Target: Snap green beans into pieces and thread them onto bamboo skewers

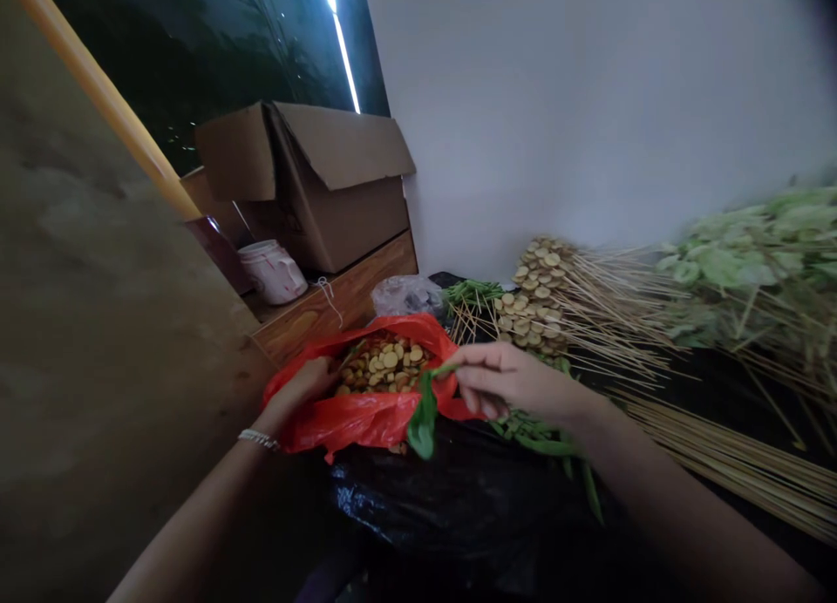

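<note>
Fingers: left hand's (315,378) reach inside the red bag (366,422) at its left, grip hidden, so I cannot tell; right hand's (493,378) pinch a green leaf (424,422) by its stem.
Bag: mouth open on round slices (391,359); a steady left hand should keep it from slumping.
Leaf: hangs over the near right rim; a light stem pinch should spare the blade.
Far left: white mug (273,274), cardboard box (346,206).
Far right: skewered slices (533,322), leafy greens (758,237).
Near right: bare sticks (725,464) beside the right forearm; a low sweep could snag them.
</note>
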The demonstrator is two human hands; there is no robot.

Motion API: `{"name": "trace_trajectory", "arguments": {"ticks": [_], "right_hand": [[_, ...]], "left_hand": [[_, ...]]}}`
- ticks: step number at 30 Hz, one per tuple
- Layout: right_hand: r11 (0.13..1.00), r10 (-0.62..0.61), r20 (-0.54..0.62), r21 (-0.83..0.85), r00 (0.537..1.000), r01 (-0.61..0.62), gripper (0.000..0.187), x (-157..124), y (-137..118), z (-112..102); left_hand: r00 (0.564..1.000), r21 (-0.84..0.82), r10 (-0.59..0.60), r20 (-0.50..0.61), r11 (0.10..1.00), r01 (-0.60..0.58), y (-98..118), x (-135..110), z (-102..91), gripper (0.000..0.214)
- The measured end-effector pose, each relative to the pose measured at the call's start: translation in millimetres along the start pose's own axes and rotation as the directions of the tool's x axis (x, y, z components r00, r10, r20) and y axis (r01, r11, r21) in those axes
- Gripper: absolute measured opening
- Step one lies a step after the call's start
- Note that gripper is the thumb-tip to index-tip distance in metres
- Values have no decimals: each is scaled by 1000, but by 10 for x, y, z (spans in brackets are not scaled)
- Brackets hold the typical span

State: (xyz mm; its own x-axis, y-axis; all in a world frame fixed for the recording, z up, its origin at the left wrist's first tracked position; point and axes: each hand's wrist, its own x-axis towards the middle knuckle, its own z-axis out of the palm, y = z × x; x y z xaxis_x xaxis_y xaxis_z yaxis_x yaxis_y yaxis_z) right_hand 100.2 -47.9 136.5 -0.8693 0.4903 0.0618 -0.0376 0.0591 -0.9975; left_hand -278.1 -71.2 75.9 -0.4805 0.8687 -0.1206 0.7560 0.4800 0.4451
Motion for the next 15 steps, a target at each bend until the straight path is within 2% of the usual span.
{"name": "trace_trajectory", "arguments": {"ticks": [3, 5, 6, 7, 8, 9, 10, 11, 12, 13, 14, 15], "right_hand": [[992, -124, -216, -13, 969, 124, 20, 264, -173, -143], [982, -186, -349, -71, 918, 172, 22, 480, -241, -287], [978, -199, -411, -140, 889, 155, 26, 581, -254, -361], [965, -213, -493, -241, 843, 103, 29, 666, -254, -426], [928, -254, -579, -372, 775, 26, 33, 723, -248, -474], [856, -324, -618, -513, 717, -55, 37, 745, -242, -498], [765, -416, -629, -632, 657, -121, 42, 724, -244, -489], [674, -505, -595, -724, 626, -145, 44, 660, -260, -445], [611, -569, -532, -784, 627, -110, 41, 554, -294, -363], [579, -607, -451, -815, 654, -24, 35, 413, -347, -250], [570, -630, -365, -817, 686, 88, 27, 247, -415, -113], [587, -648, -309, -785, 696, 198, 22, 65, -492, 33]], "left_hand": [[997, 6, 75, 24, 997, -76, 110, -152, -169, 13], [991, -156, 134, 14, 979, -130, 180, -243, -304, 15], [988, -270, 155, -24, 950, -156, 212, -285, -371, 16], [984, -380, 161, -75, 908, -177, 245, -327, -433, 17], [980, -481, 156, -122, 855, -196, 281, -374, -484, 18], [978, -563, 141, -155, 801, -205, 323, -431, -518, 20], [978, -625, 129, -165, 753, -205, 375, -502, -527, 22], [980, -666, 127, -155, 719, -199, 438, -586, -506, 24], [982, -685, 138, -131, 704, -190, 514, -682, -450, 28], [978, -671, 181, -106, 713, -205, 601, -785, -359, 31], [966, -635, 250, -66, 737, -234, 695, -886, -235, 35], [946, -596, 323, -36, 753, -280, 790, -978, -86, 41]]}}
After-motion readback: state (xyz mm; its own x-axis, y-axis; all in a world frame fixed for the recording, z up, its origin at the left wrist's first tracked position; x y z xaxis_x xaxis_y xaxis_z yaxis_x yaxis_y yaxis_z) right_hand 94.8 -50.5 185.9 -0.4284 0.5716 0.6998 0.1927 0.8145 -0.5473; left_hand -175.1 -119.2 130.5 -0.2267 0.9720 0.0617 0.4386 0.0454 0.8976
